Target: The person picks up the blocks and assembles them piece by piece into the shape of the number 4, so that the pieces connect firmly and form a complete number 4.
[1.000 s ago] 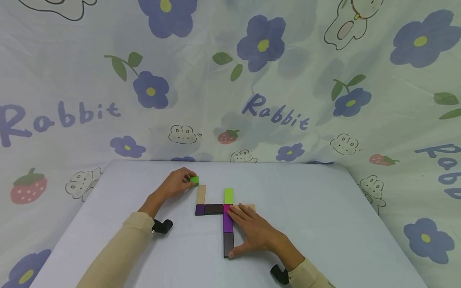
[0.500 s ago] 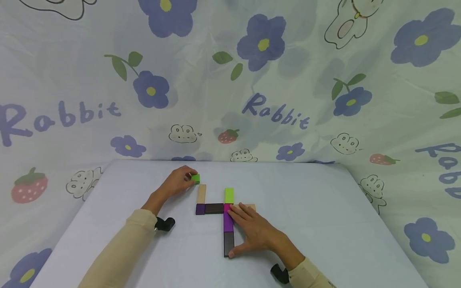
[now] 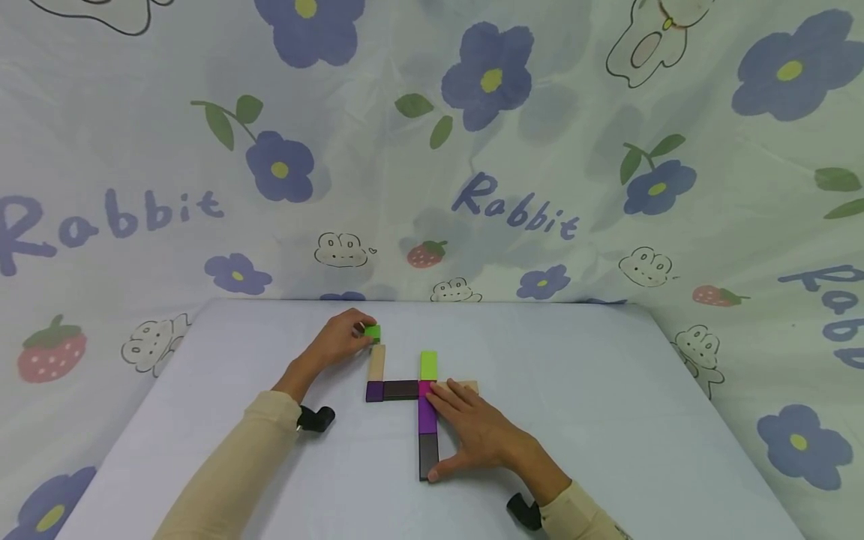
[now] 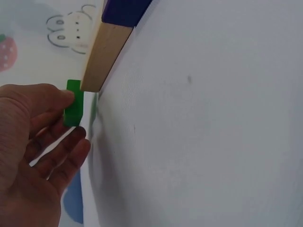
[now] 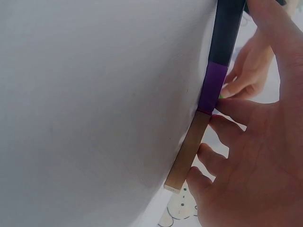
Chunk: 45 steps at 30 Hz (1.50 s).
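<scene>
My left hand (image 3: 361, 334) pinches a small green block (image 3: 373, 331) at the far end of an upright wooden block (image 3: 376, 362). The left wrist view shows the green block (image 4: 74, 102) touching that wooden block's (image 4: 105, 52) end. Flat coloured blocks form a figure: a dark purple cube (image 3: 374, 391), a brown bar (image 3: 401, 390), a magenta piece (image 3: 425, 388), a lime block (image 3: 428, 365), a purple block (image 3: 427, 416) and a black block (image 3: 428, 455). My right hand (image 3: 454, 431) lies flat beside the column, fingers on a wooden block (image 3: 469, 387), thumb at the black block's near end.
The blocks lie on a pale table (image 3: 607, 420) whose far edge meets a cloth backdrop (image 3: 513, 150) printed with flowers and rabbits. Black wrist-camera mounts (image 3: 316, 418) sit on both forearms. Bare tabletop stretches to the left and right of the figure.
My left hand has carried the green block a little to the right, up to the far end of the wooden block. The right hand has stayed in place.
</scene>
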Motion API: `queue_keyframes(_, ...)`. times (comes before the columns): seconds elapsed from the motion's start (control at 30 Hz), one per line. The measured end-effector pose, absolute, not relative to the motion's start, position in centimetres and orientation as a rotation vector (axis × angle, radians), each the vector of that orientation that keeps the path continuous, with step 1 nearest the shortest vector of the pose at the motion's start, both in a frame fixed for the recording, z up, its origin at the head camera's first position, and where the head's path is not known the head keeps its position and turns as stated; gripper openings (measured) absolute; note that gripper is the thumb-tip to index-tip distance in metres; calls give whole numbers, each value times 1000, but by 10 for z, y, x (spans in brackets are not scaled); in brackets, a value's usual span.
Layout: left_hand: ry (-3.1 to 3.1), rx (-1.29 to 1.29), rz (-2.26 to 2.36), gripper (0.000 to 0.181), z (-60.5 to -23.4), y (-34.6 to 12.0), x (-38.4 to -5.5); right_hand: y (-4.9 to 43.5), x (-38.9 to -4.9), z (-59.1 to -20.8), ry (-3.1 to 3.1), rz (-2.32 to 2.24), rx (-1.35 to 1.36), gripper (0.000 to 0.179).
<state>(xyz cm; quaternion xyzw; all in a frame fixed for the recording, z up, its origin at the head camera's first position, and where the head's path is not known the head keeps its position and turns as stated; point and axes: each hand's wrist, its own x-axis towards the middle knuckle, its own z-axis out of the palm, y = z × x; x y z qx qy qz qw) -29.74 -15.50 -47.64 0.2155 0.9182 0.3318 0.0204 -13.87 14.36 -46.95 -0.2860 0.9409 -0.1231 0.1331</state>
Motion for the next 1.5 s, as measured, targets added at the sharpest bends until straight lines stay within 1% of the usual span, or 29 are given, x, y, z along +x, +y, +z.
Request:
queue_keyframes(0.5, 2808, 622, 1045, 35, -473, -144, -295, 144, -138, -471, 2728, -354, -831, 124)
queue_keyframes(0.97, 2799, 608, 1042, 36, -474, -144, -293, 144, -138, -470, 2728, -351, -819, 124)
queue_keyframes(1.5, 2822, 640, 1042, 29, -478, -143, -292, 145, -137, -470, 2714, -388, -800, 124)
